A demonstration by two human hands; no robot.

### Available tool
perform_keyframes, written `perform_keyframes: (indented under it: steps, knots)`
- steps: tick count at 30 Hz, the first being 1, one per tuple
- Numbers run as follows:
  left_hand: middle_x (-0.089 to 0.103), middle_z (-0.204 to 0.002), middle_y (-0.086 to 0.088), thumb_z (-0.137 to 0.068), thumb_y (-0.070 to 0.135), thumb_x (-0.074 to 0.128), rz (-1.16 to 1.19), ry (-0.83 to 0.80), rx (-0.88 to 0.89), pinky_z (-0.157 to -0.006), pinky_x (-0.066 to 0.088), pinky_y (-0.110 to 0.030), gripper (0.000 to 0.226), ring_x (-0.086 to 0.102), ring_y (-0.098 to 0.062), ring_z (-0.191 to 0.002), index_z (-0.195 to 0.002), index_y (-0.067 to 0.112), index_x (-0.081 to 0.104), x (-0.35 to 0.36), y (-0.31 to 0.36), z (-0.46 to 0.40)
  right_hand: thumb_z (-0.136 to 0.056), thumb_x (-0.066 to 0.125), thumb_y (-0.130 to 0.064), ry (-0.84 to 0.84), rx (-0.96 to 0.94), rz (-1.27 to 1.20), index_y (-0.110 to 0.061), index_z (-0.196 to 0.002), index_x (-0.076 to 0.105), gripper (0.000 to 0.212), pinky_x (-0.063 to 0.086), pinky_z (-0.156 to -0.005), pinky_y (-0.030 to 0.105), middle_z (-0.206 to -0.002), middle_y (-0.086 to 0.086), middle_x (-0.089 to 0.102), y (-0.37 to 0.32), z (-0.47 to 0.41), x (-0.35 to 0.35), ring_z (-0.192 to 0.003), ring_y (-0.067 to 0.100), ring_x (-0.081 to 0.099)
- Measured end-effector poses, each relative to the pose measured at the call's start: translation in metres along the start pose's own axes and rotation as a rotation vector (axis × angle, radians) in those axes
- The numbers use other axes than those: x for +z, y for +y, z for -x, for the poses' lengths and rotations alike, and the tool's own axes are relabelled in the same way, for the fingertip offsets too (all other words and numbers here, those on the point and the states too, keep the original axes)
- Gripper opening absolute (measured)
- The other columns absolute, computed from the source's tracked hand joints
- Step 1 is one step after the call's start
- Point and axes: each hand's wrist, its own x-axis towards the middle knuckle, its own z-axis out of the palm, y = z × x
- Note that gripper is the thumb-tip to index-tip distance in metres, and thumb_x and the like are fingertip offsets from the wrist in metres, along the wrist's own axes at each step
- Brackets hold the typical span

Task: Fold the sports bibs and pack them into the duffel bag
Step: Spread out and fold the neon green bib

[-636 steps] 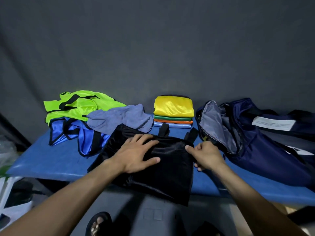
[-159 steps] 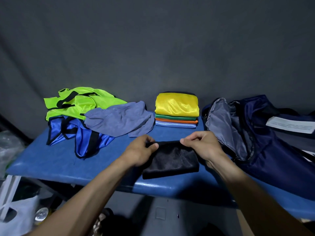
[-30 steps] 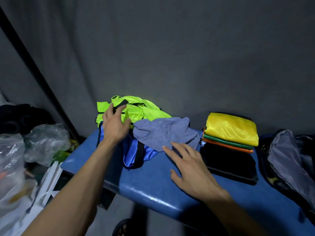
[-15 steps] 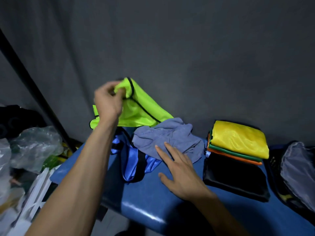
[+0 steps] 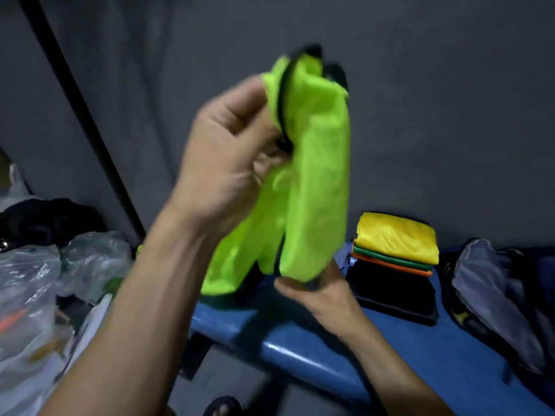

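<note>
Green bib [image 5: 312,181] just came up off the counter [image 5: 345,352]: left hand [image 5: 228,157] grips its top, right hand [image 5: 318,292] pinches the bottom, folding's next.

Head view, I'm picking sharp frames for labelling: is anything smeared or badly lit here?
Head view: the left hand and green bib it grips are motion-blurred; the right hand at the bib's lower edge is softer still; the folded stack stays fairly crisp; lighting is dim; glare streaks the blue bench edge.
</note>
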Motion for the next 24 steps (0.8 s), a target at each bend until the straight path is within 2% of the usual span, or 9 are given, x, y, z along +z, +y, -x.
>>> perform_keyframes:
  steps: [2, 6, 9, 12, 14, 17, 19, 21, 24]
  knots:
    - [0.074, -0.088, -0.003, -0.097, 0.002, 0.058, -0.053, -0.041, -0.043, -0.074, 0.056, -0.028, 0.017, 0.068, -0.014, -0.081, -0.100, 0.009, 0.073, 0.013, -0.013, 0.013, -0.078, 0.083, -0.028, 0.145, 0.034, -0.090, -0.023, -0.113, 0.069, 0.038, 0.050, -0.096, 0.036, -0.109, -0.017, 0.074, -0.012, 0.012, -0.007, -0.099, 0.001, 0.066]
    - [0.068, -0.080, 0.005, -0.099, 0.015, 0.062, -0.428, 0.015, -0.027, -0.073, 0.050, -0.027, 0.014, 0.059, -0.007, -0.076, -0.089, 0.015, 0.071, -0.002, -0.041, 0.024, -0.096, 0.062, -0.017, 0.346, 0.150, -0.510, -0.007, -0.131, 0.062, 0.036, 0.046, -0.110, 0.048, -0.128, 0.009, 0.069, -0.031, 0.028, -0.044, -0.122, 0.026, 0.063]
    - [0.049, -0.065, 0.006, -0.093, 0.029, 0.062, -0.549, 0.048, -0.203, -0.062, 0.036, -0.030, 0.028, 0.042, -0.005, -0.065, -0.069, 0.014, 0.061, -0.014, -0.069, 0.036, -0.097, 0.061, -0.031, 0.384, 0.198, -0.580, -0.006, -0.133, 0.062, 0.045, 0.048, -0.106, 0.052, -0.130, 0.018, 0.067, -0.034, 0.040, -0.088, -0.122, 0.034, 0.063]
    - [0.035, -0.067, -0.005, -0.092, 0.050, 0.062, -0.632, -0.064, -0.403, -0.067, 0.026, -0.035, 0.055, 0.032, -0.017, -0.069, -0.063, 0.005, 0.048, -0.017, -0.088, 0.052, -0.088, 0.067, -0.040, 0.413, 0.276, -0.590, -0.006, -0.124, 0.069, 0.050, 0.057, -0.093, 0.049, -0.126, 0.022, 0.068, -0.036, 0.054, -0.119, -0.116, 0.038, 0.066]
    - [0.036, -0.068, -0.005, -0.099, 0.046, 0.059, -0.577, -0.133, -0.532, -0.068, 0.030, -0.032, 0.053, 0.034, -0.019, -0.070, -0.064, 0.008, 0.049, -0.012, -0.091, 0.060, -0.092, 0.061, -0.040, 0.416, 0.346, -0.629, -0.006, -0.116, 0.073, 0.043, 0.060, -0.086, 0.045, -0.117, 0.020, 0.072, -0.038, 0.062, -0.129, -0.105, 0.035, 0.071]
    - [0.052, -0.076, -0.009, -0.101, 0.045, 0.056, -0.349, -0.171, -0.740, -0.067, 0.042, -0.030, 0.042, 0.046, -0.023, -0.072, -0.080, 0.011, 0.066, 0.002, -0.091, 0.067, -0.092, 0.063, -0.041, 0.479, 0.406, -0.624, -0.010, -0.117, 0.074, 0.041, 0.056, -0.094, 0.050, -0.113, 0.018, 0.074, -0.039, 0.066, -0.133, -0.103, 0.035, 0.072]
    - [0.065, -0.073, -0.005, -0.104, 0.039, 0.051, -0.200, -0.154, -0.755, -0.064, 0.046, -0.028, 0.044, 0.058, -0.018, -0.065, -0.075, 0.016, 0.075, 0.014, -0.087, 0.069, -0.091, 0.066, -0.033, 0.530, 0.398, -0.512, -0.013, -0.113, 0.074, 0.031, 0.059, -0.087, 0.046, -0.110, 0.016, 0.075, -0.035, 0.066, -0.134, -0.098, 0.033, 0.073]
    - [0.074, -0.086, -0.006, -0.106, 0.030, 0.047, 0.006, -0.125, -0.736, -0.071, 0.057, -0.028, 0.037, 0.070, -0.015, -0.075, -0.095, 0.009, 0.076, 0.026, -0.087, 0.067, -0.093, 0.064, -0.025, 0.536, 0.385, -0.386, -0.015, -0.101, 0.075, 0.017, 0.060, -0.077, 0.038, -0.100, 0.011, 0.077, -0.035, 0.067, -0.132, -0.089, 0.029, 0.074]
    - [0.068, -0.105, -0.013, -0.106, 0.015, 0.046, 0.179, -0.203, -0.689, -0.081, 0.056, -0.029, 0.031, 0.067, -0.020, -0.088, -0.125, -0.006, 0.060, 0.045, -0.090, 0.069, -0.096, 0.057, -0.033, 0.320, 0.386, -0.596, -0.011, -0.102, 0.077, 0.031, 0.060, -0.084, 0.042, -0.109, 0.017, 0.074, -0.040, 0.069, -0.126, -0.092, 0.030, 0.073]
